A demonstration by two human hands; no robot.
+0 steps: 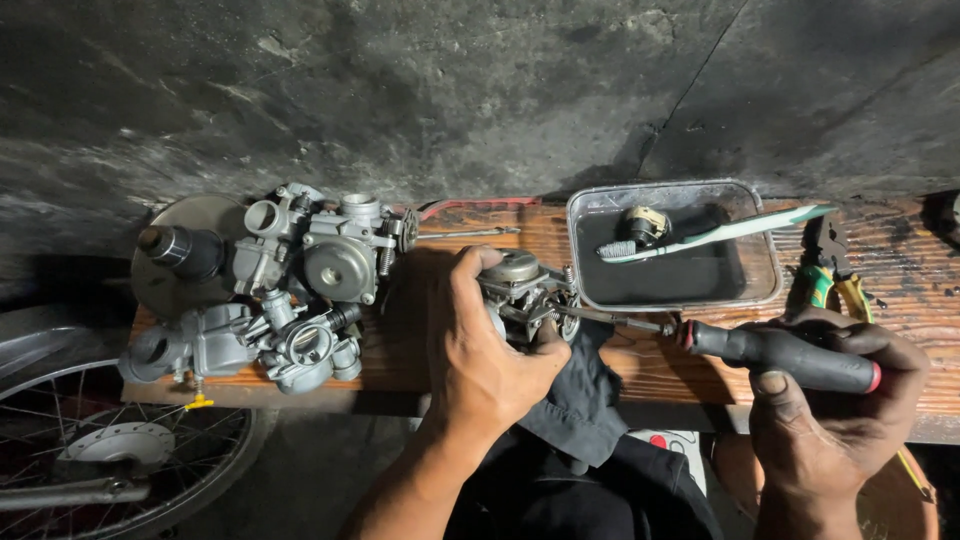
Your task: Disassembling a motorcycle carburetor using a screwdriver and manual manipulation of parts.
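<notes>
Left hand point(490, 365) grips carburetor point(520, 290); right hand point(840, 400) grips screwdriver point(770, 355); metal tray point(765, 290) — dark liquid, toothbrush point(715, 235), small part point(645, 225).

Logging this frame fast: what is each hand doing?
Left hand: closed on the carburetor.
Right hand: closed on the screwdriver.

A rough, dark grey concrete wall point(450, 90) is filling the whole upper half of the frame, with a thin crack running diagonally down through its upper right and dim light catching pale scuffs across it. Below it, a worn orange-brown wooden plank bench point(680, 375) is stretching across the middle of the frame. A dusty grey concrete floor point(310, 480) is showing in shadow at the lower left.
</notes>
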